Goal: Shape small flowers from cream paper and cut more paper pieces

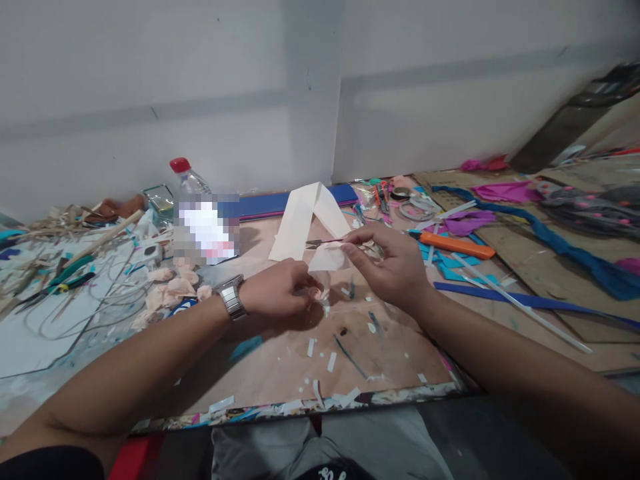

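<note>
So I'm leaning over a pale brown tabletop [290, 360], the folded cream strip [295, 223] is standing just beyond my fingertips, and a thin whitish piece [327, 261] is hanging between my two hands. A slim pointed tool [315, 245] is showing right above it, by my right fingers; can't tell if I'm gripping it too. IMO the trick is holding that piece lightly taut, without crumpling it, and minding the tip. Pose-wise, my left hand [277, 287] is sitting lower, knuckles up, fingers curling shut on the near left edge. My right hand [393, 263] is coming in a bit higher, thumb and index pinching the upper right corner. Little white scraps [331, 362] are lying nearer me than my fingers.
</note>
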`<state>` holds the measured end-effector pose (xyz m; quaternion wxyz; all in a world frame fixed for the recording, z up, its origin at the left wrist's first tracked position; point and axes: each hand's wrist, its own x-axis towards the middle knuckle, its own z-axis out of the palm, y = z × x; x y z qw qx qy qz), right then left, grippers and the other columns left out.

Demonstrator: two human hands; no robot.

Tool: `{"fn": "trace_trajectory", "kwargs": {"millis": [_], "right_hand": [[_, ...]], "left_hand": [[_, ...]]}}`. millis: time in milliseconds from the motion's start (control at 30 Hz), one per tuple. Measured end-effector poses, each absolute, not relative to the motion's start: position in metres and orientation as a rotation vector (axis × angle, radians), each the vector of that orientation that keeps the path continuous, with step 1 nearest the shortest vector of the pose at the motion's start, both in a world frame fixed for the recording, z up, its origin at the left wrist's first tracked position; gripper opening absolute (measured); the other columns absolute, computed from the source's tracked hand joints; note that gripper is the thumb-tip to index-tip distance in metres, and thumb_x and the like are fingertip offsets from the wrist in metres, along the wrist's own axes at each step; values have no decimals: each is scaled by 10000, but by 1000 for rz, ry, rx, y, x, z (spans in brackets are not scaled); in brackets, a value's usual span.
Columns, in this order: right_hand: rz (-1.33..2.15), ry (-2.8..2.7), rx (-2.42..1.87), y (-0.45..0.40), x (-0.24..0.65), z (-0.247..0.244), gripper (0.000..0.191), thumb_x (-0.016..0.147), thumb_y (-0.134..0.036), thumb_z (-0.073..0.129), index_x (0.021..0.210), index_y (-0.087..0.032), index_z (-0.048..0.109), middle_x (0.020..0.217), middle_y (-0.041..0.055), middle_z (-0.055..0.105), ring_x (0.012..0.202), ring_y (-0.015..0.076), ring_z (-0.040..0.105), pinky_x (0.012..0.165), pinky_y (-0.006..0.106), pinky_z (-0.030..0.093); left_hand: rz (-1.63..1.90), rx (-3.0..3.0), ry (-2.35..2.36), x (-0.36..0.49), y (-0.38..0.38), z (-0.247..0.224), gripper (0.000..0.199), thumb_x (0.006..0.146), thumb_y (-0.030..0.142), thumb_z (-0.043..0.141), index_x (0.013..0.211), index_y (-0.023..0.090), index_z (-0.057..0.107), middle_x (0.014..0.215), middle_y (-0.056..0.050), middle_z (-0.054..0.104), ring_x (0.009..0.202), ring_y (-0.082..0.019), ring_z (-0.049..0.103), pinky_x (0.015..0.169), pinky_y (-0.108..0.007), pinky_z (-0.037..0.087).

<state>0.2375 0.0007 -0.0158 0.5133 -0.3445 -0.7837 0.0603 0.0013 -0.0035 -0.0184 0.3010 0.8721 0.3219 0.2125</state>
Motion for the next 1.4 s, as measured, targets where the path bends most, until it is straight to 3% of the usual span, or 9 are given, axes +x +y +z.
{"fn": "trace_trajectory", "kwargs": {"millis": [100, 300, 500, 633, 833, 1067, 1233, 1400], "right_hand": [[147, -1842, -845, -1, 238, -14, 115, 965, -285, 671, 888, -206, 701, 834, 37, 749, 762, 188, 697, 720, 323, 532], [182, -1819, -822, -2, 237, -13, 114, 960, -293, 671, 889, -208, 697, 831, 29, 741, 752, 180, 685, 715, 311, 527], [275, -1825, -784, 0, 239, -17, 116, 959, -287, 651, 873, -212, 675, 829, 38, 709, 766, 191, 662, 721, 331, 517], [323, -1857, -742, 0, 242, -19, 119, 954, -294, 628, 880, -211, 671, 835, 42, 702, 798, 205, 669, 741, 341, 517], [429, -1874, -743, -3, 242, -16, 336, 1032, -463, 517, 895, -205, 684, 851, 53, 707, 811, 206, 668, 770, 348, 515], [528, -1940, -835, -2, 238, -23, 431, 1049, -578, 480, 1031, -201, 688, 898, 57, 718, 836, 209, 677, 775, 348, 497], [574, -2086, -766, -2, 234, -29, 423, 1046, -540, 504, 1243, -195, 651, 981, 65, 723, 875, 205, 682, 786, 333, 512], [555, -2153, -796, -2, 230, -30, 338, 993, -436, 632, 1219, -186, 657, 996, 72, 744, 871, 207, 688, 774, 332, 528]], "left_hand": [[341, 2320, 896, 2, -5, -17, 113, 768, 205, 651, 828, 185, 745, 656, -9, 671, 609, -147, 572, 620, -268, 420], [295, 2313, 1011, 3, -6, -16, 87, 825, 238, 665, 852, 181, 724, 776, -39, 714, 728, -170, 613, 722, -289, 456], [392, 2332, 1074, 2, -2, -18, 164, 942, 291, 599, 921, 176, 714, 843, -48, 729, 709, -169, 600, 671, -292, 421], [563, 2226, 1174, 1, -1, -19, 167, 926, 261, 600, 1032, 156, 675, 875, -55, 735, 718, -181, 618, 662, -293, 450], [776, 2063, 999, 2, 0, -15, 305, 889, 179, 593, 1187, 154, 651, 1148, -90, 751, 983, -230, 684, 870, -349, 525], [768, 2107, 943, 1, -3, -14, 220, 949, 244, 566, 1138, 175, 655, 1076, -63, 732, 906, -207, 651, 802, -328, 503], [723, 2059, 939, 3, -4, -14, 262, 962, 269, 570, 1200, 187, 644, 1035, -55, 734, 860, -196, 649, 768, -318, 499], [733, 2053, 895, 3, -1, -17, 239, 960, 230, 561, 1173, 178, 658, 1070, -62, 741, 906, -191, 657, 832, -333, 504]]}}
